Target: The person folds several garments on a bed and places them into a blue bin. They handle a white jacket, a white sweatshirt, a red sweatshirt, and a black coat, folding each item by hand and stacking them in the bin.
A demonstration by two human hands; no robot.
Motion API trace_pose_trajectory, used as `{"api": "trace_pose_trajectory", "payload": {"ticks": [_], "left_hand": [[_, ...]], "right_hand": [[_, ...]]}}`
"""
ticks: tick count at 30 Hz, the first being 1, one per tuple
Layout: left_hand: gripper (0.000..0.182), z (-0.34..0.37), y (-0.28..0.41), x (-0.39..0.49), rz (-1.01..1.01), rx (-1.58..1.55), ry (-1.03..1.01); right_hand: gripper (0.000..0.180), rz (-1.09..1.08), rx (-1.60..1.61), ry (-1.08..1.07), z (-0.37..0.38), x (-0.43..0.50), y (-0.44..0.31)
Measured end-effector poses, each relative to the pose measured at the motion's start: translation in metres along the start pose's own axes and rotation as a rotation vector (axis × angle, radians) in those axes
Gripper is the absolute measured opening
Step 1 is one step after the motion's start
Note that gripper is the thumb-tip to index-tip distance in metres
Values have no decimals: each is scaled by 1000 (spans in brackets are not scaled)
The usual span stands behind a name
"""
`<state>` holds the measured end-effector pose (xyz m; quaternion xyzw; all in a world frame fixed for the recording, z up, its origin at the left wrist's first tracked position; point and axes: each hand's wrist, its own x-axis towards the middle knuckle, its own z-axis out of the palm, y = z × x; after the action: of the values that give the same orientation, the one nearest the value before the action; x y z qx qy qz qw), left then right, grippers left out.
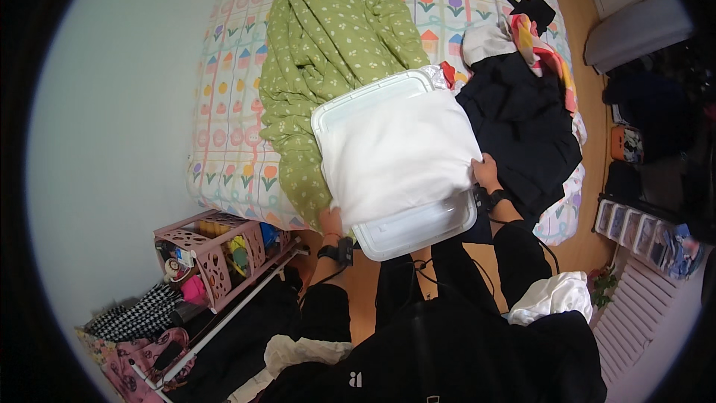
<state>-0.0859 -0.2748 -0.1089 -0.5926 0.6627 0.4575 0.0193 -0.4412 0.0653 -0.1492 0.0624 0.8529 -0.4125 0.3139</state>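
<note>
A white cloth [403,151] lies spread across a pale plastic storage bin or lid [417,232], whose rim shows beyond the cloth's far and near edges. My left hand [331,220] grips the cloth's near left corner. At its right edge my right hand [485,172] pinches the fabric between thumb and fingers. Under the bin's left side is a green floral quilt [335,28]. Black clothing [517,123] lies right beside my right hand. How deep the bin is, and what it contains, is hidden by the cloth.
A bed with a patterned sheet [224,101] carries all this. On the bed's right are a grey-white cloth [486,45] and a colourful scarf-like cloth [540,56]. A pink rolling cart [218,268] and a white rail [240,313] stand lower left. Clear drawers or boxes [632,229] are at right.
</note>
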Motion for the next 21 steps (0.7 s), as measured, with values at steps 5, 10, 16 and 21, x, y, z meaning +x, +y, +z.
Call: {"api": "trace_pose_trajectory", "payload": {"ticks": [5, 10, 16, 21], "left_hand": [[52, 12, -17, 13, -3, -170, -57], [71, 34, 5, 38, -139, -498, -118], [77, 22, 23, 23, -353, -422, -318], [66, 25, 45, -3, -511, -627, -564]], "right_hand": [[59, 147, 117, -130, 3, 1, -14], [69, 248, 347, -209, 11, -4, -55], [58, 297, -13, -298, 3, -14, -78], [59, 361, 139, -345, -8, -35, -73]]}}
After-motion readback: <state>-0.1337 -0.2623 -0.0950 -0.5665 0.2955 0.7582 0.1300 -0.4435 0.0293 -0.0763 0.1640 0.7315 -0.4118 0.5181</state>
